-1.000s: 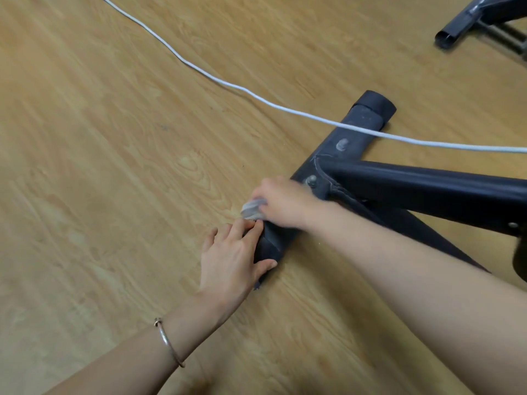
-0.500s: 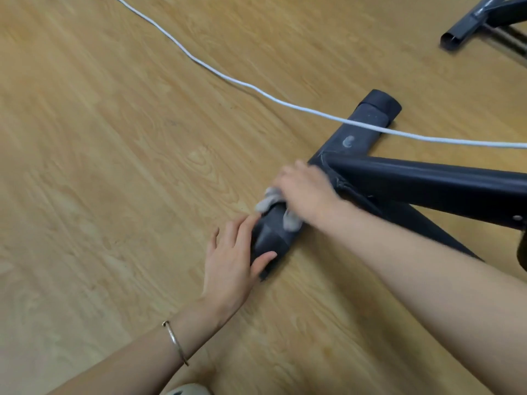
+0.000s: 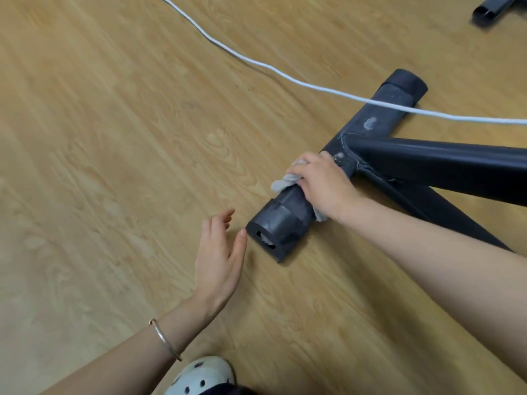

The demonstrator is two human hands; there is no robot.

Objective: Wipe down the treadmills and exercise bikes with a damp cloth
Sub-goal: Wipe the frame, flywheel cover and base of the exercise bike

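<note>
Cloth [image 3: 281,184] sits bunched under the right grip [image 3: 322,183], on base tube [image 3: 288,213].

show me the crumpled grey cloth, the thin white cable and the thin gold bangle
crumpled grey cloth [image 3: 281,184], head view, free end
thin white cable [image 3: 309,86], head view, middle stretch
thin gold bangle [image 3: 164,339], head view, band's middle

Left hand [image 3: 219,258] open, right hand [image 3: 322,186] clenched
</note>
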